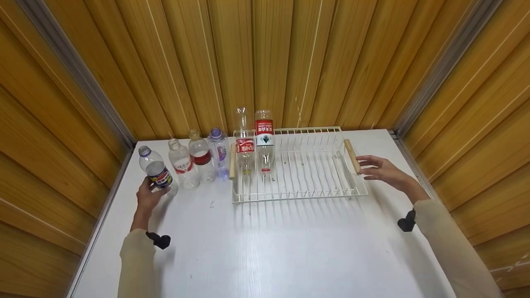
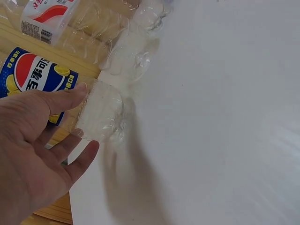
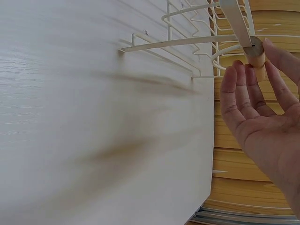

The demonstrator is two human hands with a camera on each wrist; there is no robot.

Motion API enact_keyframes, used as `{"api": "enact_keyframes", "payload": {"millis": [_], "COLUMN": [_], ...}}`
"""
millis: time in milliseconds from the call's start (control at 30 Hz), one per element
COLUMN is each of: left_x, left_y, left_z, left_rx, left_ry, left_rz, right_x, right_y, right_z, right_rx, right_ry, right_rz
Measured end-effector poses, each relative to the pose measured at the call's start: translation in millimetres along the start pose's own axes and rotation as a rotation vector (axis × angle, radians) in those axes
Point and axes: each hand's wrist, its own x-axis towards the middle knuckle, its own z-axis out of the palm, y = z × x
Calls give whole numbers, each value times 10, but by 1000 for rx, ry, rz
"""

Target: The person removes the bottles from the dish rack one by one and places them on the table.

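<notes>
An upright blue-labelled bottle (image 1: 158, 170) is in the left hand (image 1: 150, 198).

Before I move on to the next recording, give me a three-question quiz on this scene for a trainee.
1. The left hand holds a bottle whose label is mainly: A) green, B) blue, C) orange?
2. What stands in the white wire rack, and which way up?
3. True or false: the right hand is at a wooden handle of the rack.

Key: 1. B. 2. Two bottles with red on their labels, upside down. 3. True.
</notes>
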Motion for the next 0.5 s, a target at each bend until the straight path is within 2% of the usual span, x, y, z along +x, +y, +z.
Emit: {"api": "enact_keyframes", "payload": {"millis": [367, 500], "left_x": [-2, -15], "left_y": [19, 15], "left_z": [72, 50], "left_rx": [-4, -32], "left_ry": [-52, -66], "left_rz": [-12, -5], "right_x": [-25, -33], "right_y": [-23, -27], "right_z": [-2, 6], "right_rx": [-20, -24], "right_ry": [8, 12], "right_rz": [33, 36]}}
